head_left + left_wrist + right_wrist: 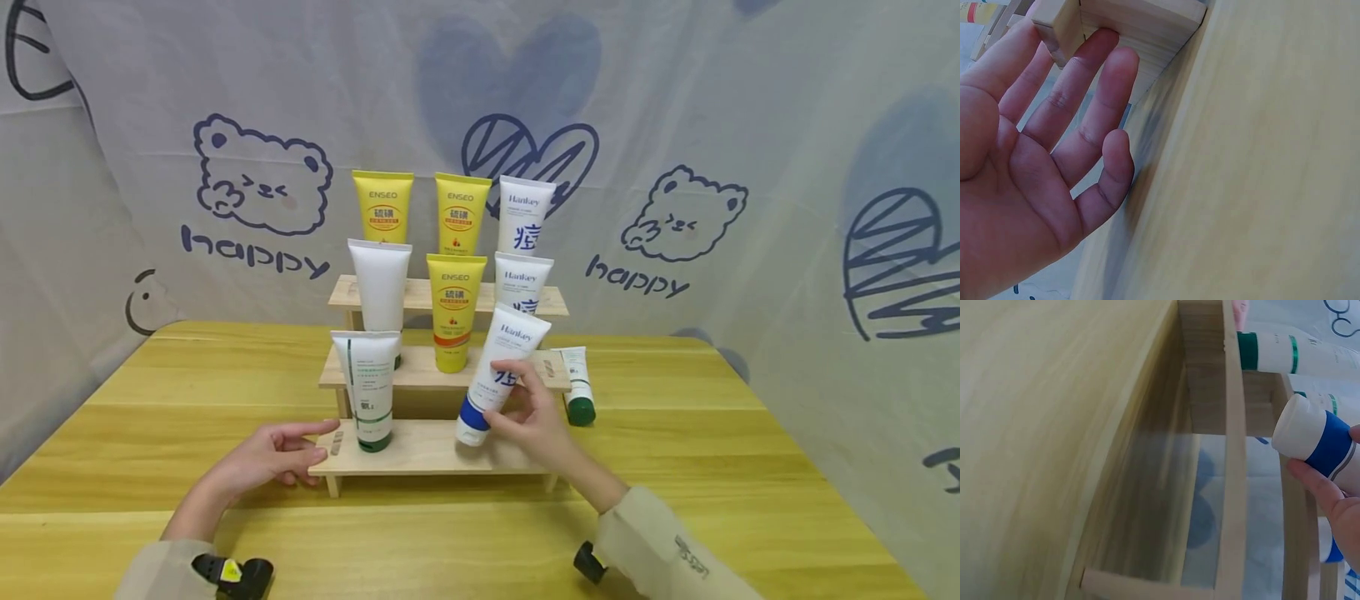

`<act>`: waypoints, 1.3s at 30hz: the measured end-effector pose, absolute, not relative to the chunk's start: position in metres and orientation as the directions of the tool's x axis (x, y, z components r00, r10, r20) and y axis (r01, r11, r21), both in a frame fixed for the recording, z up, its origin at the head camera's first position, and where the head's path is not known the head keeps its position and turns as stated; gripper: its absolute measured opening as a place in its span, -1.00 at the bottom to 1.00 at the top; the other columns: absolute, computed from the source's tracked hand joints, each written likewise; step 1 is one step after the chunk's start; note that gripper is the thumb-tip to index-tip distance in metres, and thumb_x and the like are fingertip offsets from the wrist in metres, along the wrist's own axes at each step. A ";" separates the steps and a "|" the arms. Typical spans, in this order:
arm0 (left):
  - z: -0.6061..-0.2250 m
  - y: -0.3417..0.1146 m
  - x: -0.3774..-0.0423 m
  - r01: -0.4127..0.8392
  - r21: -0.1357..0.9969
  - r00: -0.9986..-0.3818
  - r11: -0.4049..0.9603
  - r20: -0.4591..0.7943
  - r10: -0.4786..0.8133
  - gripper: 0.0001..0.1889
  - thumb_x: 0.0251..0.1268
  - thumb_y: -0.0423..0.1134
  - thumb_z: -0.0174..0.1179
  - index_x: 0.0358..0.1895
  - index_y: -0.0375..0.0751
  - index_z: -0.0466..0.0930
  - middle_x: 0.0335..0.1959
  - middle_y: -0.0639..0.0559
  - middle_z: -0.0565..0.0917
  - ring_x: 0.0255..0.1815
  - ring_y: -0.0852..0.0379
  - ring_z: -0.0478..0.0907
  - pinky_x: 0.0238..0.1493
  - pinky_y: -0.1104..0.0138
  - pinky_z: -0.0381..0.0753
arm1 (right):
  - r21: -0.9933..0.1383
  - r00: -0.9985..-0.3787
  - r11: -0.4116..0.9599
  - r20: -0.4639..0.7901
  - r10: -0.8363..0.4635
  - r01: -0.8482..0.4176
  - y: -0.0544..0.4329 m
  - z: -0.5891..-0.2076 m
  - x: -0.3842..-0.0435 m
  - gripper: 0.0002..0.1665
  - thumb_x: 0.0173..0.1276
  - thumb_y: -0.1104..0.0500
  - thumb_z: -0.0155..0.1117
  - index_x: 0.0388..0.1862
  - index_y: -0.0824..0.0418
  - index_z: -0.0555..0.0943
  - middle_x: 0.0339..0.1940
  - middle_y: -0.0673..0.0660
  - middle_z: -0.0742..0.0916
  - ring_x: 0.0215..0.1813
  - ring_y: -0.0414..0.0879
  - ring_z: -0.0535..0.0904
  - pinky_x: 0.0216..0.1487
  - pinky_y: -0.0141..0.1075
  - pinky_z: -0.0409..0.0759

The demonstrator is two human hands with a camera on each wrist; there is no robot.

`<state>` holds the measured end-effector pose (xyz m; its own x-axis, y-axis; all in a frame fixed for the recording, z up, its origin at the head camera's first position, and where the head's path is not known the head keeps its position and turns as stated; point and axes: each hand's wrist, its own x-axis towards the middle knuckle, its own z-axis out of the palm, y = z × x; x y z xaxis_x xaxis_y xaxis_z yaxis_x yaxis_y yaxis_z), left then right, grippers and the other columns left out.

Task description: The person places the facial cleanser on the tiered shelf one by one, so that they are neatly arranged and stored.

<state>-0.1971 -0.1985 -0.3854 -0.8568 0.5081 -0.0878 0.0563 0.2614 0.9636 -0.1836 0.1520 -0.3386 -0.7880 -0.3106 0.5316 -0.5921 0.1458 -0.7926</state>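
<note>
My right hand grips a white tube with a blue band between thumb and fingers. The tube leans to the right, its white cap low over the bottom step of the wooden tiered stand. At the left end of that step, my left hand holds the board's edge, with fingertips reaching beneath it in the left wrist view. Beside this hand, a white tube with a green cap stands on the bottom step.
On the middle step stand a plain white tube, a yellow tube and another Hankey tube. Two yellow tubes and a Hankey tube occupy the top. A green-capped tube is right of the stand, on the wooden table.
</note>
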 end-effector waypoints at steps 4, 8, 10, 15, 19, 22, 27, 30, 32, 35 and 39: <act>-0.386 -0.199 -0.197 0.059 0.966 -0.852 0.250 -0.082 0.517 -0.43 0.27 -0.21 0.08 0.26 -0.43 0.16 -0.12 -0.22 0.58 -0.37 -0.05 0.59 -0.42 0.27 0.49 | -0.753 -0.754 0.168 0.560 -0.344 -0.636 0.143 -0.344 -0.188 -0.39 0.05 0.56 0.20 0.10 0.35 0.29 0.11 0.35 0.39 -0.07 0.22 0.49 -0.37 -0.26 0.57; -0.387 -0.199 -0.197 0.058 0.968 -0.851 0.245 -0.080 0.519 -0.44 0.27 -0.21 0.07 0.26 -0.43 0.16 -0.13 -0.21 0.58 -0.37 -0.05 0.59 -0.43 0.27 0.49 | -0.679 -0.693 0.195 0.614 -0.378 -0.708 0.136 -0.347 -0.191 -0.40 0.02 0.55 0.23 0.07 0.35 0.32 0.04 0.33 0.44 -0.17 0.13 0.52 -0.46 -0.29 0.55; -0.387 -0.199 -0.198 0.059 0.967 -0.852 0.246 -0.080 0.517 -0.44 0.27 -0.21 0.07 0.26 -0.42 0.16 -0.11 -0.22 0.58 -0.37 -0.05 0.59 -0.43 0.27 0.49 | -0.639 -0.663 0.212 0.636 -0.396 -0.739 0.132 -0.349 -0.192 -0.41 0.01 0.54 0.24 0.06 0.34 0.34 0.00 0.32 0.46 -0.20 0.09 0.51 -0.47 -0.31 0.54; -0.386 -0.199 -0.197 0.062 0.966 -0.854 0.251 -0.079 0.514 -0.44 0.27 -0.21 0.08 0.25 -0.42 0.17 -0.09 -0.25 0.56 -0.37 -0.05 0.59 -0.42 0.27 0.48 | -0.582 -0.615 0.226 0.654 -0.441 -0.781 0.124 -0.352 -0.193 -0.43 0.01 0.54 0.24 0.04 0.33 0.36 -0.03 0.33 0.44 -0.11 0.11 0.47 -0.44 -0.33 0.55; -0.386 -0.199 -0.197 0.061 0.965 -0.855 0.254 -0.081 0.512 -0.44 0.27 -0.21 0.08 0.25 -0.42 0.18 -0.08 -0.24 0.56 -0.37 -0.05 0.59 -0.42 0.26 0.48 | -0.552 -0.585 0.224 0.660 -0.471 -0.803 0.121 -0.355 -0.193 -0.44 0.01 0.55 0.23 0.02 0.33 0.37 -0.02 0.36 0.43 -0.08 0.17 0.47 -0.36 -0.34 0.56; -0.386 -0.199 -0.198 0.058 0.966 -0.855 0.252 -0.082 0.512 -0.44 0.27 -0.21 0.08 0.25 -0.42 0.18 -0.08 -0.24 0.56 -0.37 -0.05 0.59 -0.42 0.26 0.48 | -0.533 -0.565 0.222 0.658 -0.498 -0.817 0.120 -0.354 -0.192 -0.46 0.02 0.56 0.22 0.02 0.33 0.37 -0.01 0.36 0.40 -0.04 0.20 0.46 -0.25 -0.34 0.55; -0.386 -0.199 -0.198 0.057 0.966 -0.854 0.252 -0.084 0.513 -0.44 0.27 -0.20 0.08 0.25 -0.41 0.18 -0.07 -0.24 0.56 -0.37 -0.06 0.58 -0.42 0.26 0.48 | -0.523 -0.550 0.223 0.634 -0.544 -0.823 0.120 -0.353 -0.190 -0.45 0.05 0.57 0.19 0.04 0.30 0.36 0.04 0.37 0.36 0.05 0.23 0.41 -0.12 -0.31 0.49; -0.386 -0.199 -0.198 0.054 0.966 -0.855 0.253 -0.086 0.512 -0.44 0.27 -0.20 0.08 0.25 -0.41 0.17 -0.05 -0.24 0.55 -0.37 -0.05 0.58 -0.41 0.26 0.48 | -0.518 -0.545 0.228 0.621 -0.563 -0.825 0.123 -0.354 -0.190 -0.43 0.06 0.57 0.17 0.07 0.30 0.34 0.04 0.35 0.35 0.07 0.21 0.40 -0.11 -0.30 0.49; -0.386 -0.198 -0.197 0.054 0.967 -0.855 0.251 -0.085 0.512 -0.44 0.27 -0.21 0.08 0.25 -0.42 0.17 -0.04 -0.26 0.54 -0.37 -0.06 0.58 -0.41 0.26 0.48 | -0.504 -0.537 0.235 0.616 -0.576 -0.831 0.126 -0.354 -0.190 -0.41 0.06 0.57 0.17 0.09 0.30 0.34 0.04 0.33 0.35 0.08 0.18 0.39 -0.08 -0.28 0.48; -0.386 -0.198 -0.198 0.057 0.967 -0.854 0.248 -0.082 0.513 -0.44 0.27 -0.21 0.08 0.25 -0.42 0.17 -0.03 -0.28 0.53 -0.37 -0.06 0.58 -0.42 0.26 0.49 | -0.474 -0.521 0.249 0.617 -0.590 -0.844 0.130 -0.356 -0.191 -0.42 0.06 0.54 0.18 0.10 0.30 0.36 0.06 0.31 0.35 0.10 0.15 0.37 -0.01 -0.26 0.44; -0.386 -0.198 -0.198 0.055 0.967 -0.855 0.247 -0.082 0.513 -0.44 0.27 -0.21 0.07 0.25 -0.42 0.17 -0.04 -0.27 0.53 -0.37 -0.05 0.58 -0.42 0.26 0.49 | -0.422 -0.504 0.284 0.628 -0.593 -0.861 0.136 -0.358 -0.190 -0.43 0.05 0.50 0.23 0.09 0.28 0.41 0.15 0.31 0.34 0.14 0.13 0.34 0.07 -0.22 0.38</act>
